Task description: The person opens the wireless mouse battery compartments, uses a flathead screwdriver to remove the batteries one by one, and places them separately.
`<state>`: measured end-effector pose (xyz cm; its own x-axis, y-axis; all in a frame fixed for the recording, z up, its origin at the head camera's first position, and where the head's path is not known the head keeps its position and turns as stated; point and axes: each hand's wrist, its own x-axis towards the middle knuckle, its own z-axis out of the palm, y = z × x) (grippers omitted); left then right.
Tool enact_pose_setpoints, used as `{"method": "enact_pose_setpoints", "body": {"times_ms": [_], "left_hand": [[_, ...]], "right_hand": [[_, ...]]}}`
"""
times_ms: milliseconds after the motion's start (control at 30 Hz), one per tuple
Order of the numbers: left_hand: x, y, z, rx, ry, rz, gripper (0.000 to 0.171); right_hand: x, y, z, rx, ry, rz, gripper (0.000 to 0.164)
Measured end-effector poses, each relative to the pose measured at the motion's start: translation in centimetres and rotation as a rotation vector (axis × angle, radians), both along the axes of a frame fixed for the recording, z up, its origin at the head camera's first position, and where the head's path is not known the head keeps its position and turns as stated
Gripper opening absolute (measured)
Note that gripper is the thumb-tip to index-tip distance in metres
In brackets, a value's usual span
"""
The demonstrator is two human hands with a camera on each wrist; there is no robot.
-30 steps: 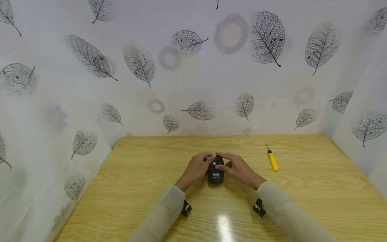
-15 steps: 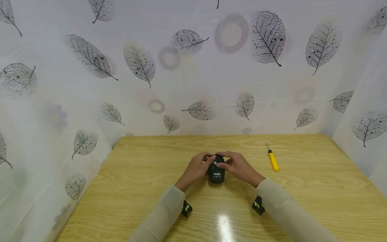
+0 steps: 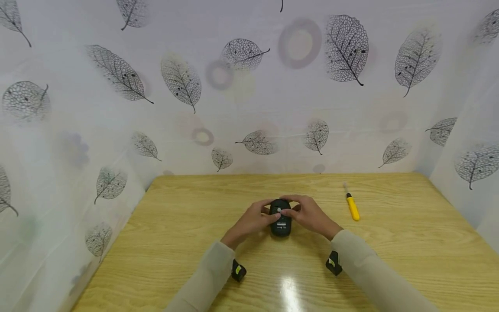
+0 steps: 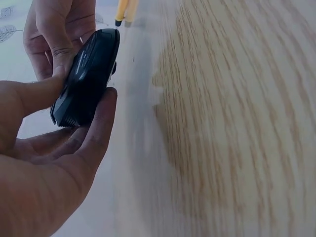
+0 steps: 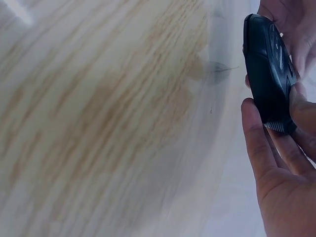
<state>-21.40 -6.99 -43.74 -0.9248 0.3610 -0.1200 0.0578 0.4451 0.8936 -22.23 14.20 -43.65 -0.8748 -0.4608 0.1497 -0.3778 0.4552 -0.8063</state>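
Between both hands a black computer mouse (image 3: pixel 281 227) is held with its underside, bearing a pale label and a round light spot, turned up toward the head camera. My left hand (image 3: pixel 253 218) grips its left side, thumb on the underside and fingers beneath. From the right, my right hand (image 3: pixel 309 214) holds it the same way, its thumb pressing near the light spot. In the left wrist view the mouse (image 4: pixel 89 79) is tilted, with space between it and the table. The right wrist view shows the mouse (image 5: pixel 266 74) between thumb and fingers, ribbed at one end.
A screwdriver (image 3: pixel 352 208) with a yellow handle lies on the wooden table (image 3: pixel 187 216), right of the hands. A leaf-patterned sheet (image 3: pixel 249 104) hangs behind the table and along its sides. Small black wrist cameras are strapped under both sleeves.
My left thumb has slid down the underside of the mouse, from its far end toward the middle. The mouse has shifted slightly right in view; the right hand has barely moved.
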Motion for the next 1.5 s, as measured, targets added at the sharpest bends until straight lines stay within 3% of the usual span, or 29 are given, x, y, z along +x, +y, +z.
{"method": "enact_pose_setpoints", "body": {"times_ms": [167,500,800,1067,1500], "left_hand": [[0.1,-0.1,-0.1,0.050,-0.081,0.033,0.059],[0.5,-0.2,-0.1,0.084,-0.148,0.064,0.062],[0.5,-0.2,0.0,0.078,-0.164,0.067,0.066],[0.5,-0.3,0.0,0.072,-0.188,0.074,0.071],[0.6,-0.2,0.1,0.087,-0.203,0.068,0.068]], "right_hand": [[-0.1,-0.1,0.1,-0.004,-0.020,0.008,0.041],[-0.2,-0.3,0.1,-0.016,0.004,0.006,0.044],[-0.5,-0.2,0.0,-0.006,0.021,-0.018,0.042],[-1.0,-0.1,0.0,0.042,0.105,-0.039,0.043],[-1.8,0.4,0.1,0.012,0.011,-0.063,0.039]]}}
